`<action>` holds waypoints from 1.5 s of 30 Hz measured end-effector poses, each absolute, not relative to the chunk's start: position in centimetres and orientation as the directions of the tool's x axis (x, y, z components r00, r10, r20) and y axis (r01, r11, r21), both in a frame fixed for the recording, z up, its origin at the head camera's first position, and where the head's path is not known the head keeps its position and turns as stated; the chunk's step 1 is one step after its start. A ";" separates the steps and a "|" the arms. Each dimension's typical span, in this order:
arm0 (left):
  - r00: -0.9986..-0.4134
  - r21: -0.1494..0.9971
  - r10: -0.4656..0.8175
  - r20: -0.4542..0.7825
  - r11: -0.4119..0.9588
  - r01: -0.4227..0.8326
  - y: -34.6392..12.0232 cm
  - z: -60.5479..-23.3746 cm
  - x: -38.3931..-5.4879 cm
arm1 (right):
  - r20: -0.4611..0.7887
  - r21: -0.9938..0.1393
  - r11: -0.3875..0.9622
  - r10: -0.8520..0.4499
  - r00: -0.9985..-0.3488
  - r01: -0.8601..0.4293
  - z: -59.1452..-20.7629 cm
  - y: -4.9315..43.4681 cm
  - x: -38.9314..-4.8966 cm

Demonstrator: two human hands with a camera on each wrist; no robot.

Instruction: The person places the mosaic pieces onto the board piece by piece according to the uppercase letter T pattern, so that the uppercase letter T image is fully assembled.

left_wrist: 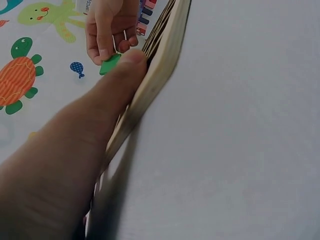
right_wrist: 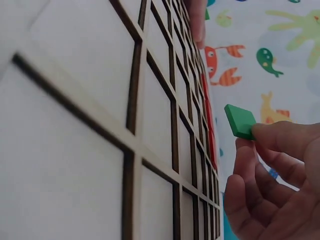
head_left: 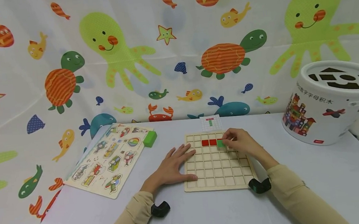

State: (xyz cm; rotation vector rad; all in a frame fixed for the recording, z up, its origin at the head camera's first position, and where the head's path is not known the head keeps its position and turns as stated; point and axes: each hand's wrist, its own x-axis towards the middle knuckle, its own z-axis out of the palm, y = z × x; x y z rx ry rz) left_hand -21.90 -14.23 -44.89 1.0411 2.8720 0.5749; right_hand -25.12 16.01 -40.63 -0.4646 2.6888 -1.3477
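A wooden grid board [head_left: 212, 173] lies on the white table in the head view. Red square tiles [head_left: 205, 143] sit side by side in a row near its far edge. Between thumb and fingertips, my right hand [head_left: 241, 143] pinches a green square tile [right_wrist: 241, 121], held above the board by the right end of the red row. The right wrist view shows that tile apart from the grid. My left hand [head_left: 171, 168] rests spread at the board's left side, its thumb [left_wrist: 107, 97] along the near-left edge.
Beyond the board lies a small printed grid card [head_left: 210, 123] with a red and green pattern. A picture puzzle board [head_left: 107, 161] is at left, a green block [head_left: 150, 139] at its corner. A white lidded bucket [head_left: 324, 113] stands at right.
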 end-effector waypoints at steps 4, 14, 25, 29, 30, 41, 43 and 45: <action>-0.789 0.367 0.611 0.070 0.719 0.590 -14.2 -44.8 -21.7 | 0.054 -0.790 0.560 -0.341 -0.938 -0.249 -40.9 15.5 -25.4; -0.790 0.369 0.612 0.042 0.725 0.582 -13.8 -44.7 -21.6 | 0.027 -0.775 0.588 -0.334 -0.942 -0.231 -41.1 14.6 -25.5; -0.793 0.350 0.608 0.039 0.735 0.581 -13.8 -44.7 -21.7 | 0.009 -0.738 0.634 -0.334 -0.942 -0.232 -41.1 14.0 -25.7; -0.791 0.349 0.610 0.038 0.734 0.583 -13.8 -44.7 -21.6 | 0.012 -0.726 0.641 -0.351 -0.936 -0.249 -41.1 14.0 -25.6; -0.791 0.348 0.610 0.040 0.734 0.583 -13.8 -44.7 -21.6 | 0.015 -0.721 0.643 -0.356 -0.934 -0.257 -41.1 14.0 -25.6; -0.790 0.329 0.609 0.069 0.734 0.594 -13.9 -45.0 -21.7 | 0.059 -0.676 0.664 -0.381 -0.923 -0.318 -41.4 13.7 -25.8; -0.790 0.330 0.609 0.071 0.733 0.595 -13.9 -45.0 -21.7 | 0.060 -0.671 0.668 -0.385 -0.921 -0.323 -41.4 13.6 -25.8; -0.789 0.330 0.610 0.072 0.732 0.596 -13.9 -45.1 -21.7 | 0.058 -0.668 0.671 -0.384 -0.921 -0.322 -41.4 13.6 -25.7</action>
